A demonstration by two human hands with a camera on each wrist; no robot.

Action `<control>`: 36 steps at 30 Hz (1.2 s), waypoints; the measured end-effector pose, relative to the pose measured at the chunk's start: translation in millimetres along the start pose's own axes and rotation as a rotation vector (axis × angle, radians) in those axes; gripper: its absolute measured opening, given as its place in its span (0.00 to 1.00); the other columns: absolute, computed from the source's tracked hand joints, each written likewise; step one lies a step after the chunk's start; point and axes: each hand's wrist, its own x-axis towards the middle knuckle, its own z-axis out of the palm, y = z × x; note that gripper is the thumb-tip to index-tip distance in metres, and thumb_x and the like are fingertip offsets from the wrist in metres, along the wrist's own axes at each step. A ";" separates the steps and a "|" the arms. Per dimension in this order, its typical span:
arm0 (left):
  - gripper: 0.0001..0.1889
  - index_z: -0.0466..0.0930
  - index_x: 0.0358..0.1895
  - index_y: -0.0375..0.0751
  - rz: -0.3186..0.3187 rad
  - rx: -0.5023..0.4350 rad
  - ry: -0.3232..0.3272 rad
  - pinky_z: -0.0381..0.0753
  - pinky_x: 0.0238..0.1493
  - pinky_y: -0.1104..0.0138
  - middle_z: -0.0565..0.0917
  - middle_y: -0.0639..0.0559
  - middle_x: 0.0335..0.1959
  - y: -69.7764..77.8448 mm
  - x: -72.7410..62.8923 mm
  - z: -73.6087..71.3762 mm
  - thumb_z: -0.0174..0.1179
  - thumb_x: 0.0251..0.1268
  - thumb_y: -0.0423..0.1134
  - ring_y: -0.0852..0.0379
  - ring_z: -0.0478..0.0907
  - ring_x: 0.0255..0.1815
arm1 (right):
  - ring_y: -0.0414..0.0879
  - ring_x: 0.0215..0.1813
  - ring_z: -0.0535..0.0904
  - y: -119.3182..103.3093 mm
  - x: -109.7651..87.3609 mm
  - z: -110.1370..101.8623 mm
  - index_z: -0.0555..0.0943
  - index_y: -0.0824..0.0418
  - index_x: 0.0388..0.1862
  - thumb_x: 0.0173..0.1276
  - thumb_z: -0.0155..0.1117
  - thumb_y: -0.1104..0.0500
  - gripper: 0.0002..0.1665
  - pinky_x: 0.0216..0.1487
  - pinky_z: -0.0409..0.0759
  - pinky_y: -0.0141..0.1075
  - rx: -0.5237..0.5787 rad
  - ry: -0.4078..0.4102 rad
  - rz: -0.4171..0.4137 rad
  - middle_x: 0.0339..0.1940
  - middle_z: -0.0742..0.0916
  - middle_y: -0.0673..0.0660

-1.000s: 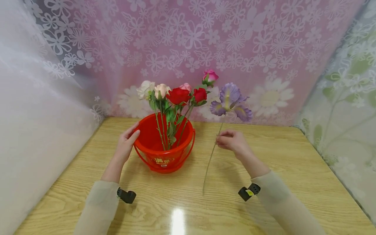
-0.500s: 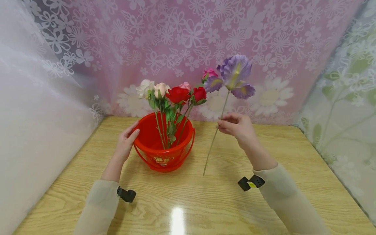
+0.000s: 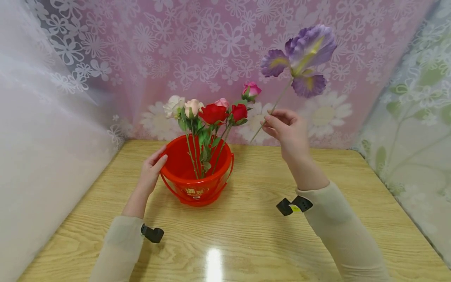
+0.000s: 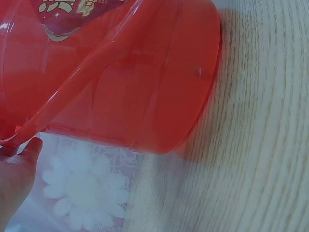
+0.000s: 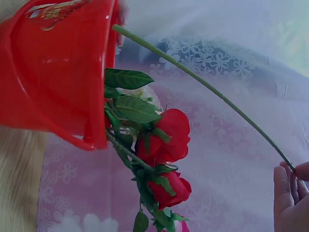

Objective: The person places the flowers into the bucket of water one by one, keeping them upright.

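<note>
My right hand [image 3: 290,129] pinches the thin green stem of a purple artificial iris [image 3: 310,56], raised above the table to the right of a red bucket [image 3: 213,190]. In the right wrist view the stem [image 5: 203,82] slants from my fingertips, its lower end beside the bucket rim; the bloom lies outside that view. My left hand [image 3: 147,176] holds the bucket's left rim, thumb nearest me. Several artificial roses stand in the bucket: a white rose [image 3: 174,106], a peach rose [image 3: 192,108], red roses [image 3: 213,114] and pink ones, leaning right. Their stem ends are partly hidden.
The wooden table [image 3: 253,235] carries the bucket, whose red handle [image 4: 87,72] hangs down over the front. A pink floral curtain [image 3: 211,47] closes off the back. Pale sheets [image 3: 49,141] flank both sides. Black wrist cameras [image 3: 153,235] sit on both cuffs.
My right hand has lifted the iris up, its bloom tilting further right and its stem end rising off the low position near the table. The left hand and bucket stay where they were.
</note>
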 end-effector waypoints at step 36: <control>0.25 0.58 0.64 0.32 0.005 0.022 0.001 0.72 0.47 0.75 0.62 0.36 0.62 -1.4 -0.7 -0.5 0.49 0.65 0.35 0.62 0.70 0.51 | 0.47 0.33 0.80 106.3 2.2 83.8 0.81 0.69 0.34 0.57 0.61 0.67 0.07 0.35 0.78 0.32 -0.507 -0.176 -0.215 0.31 0.83 0.60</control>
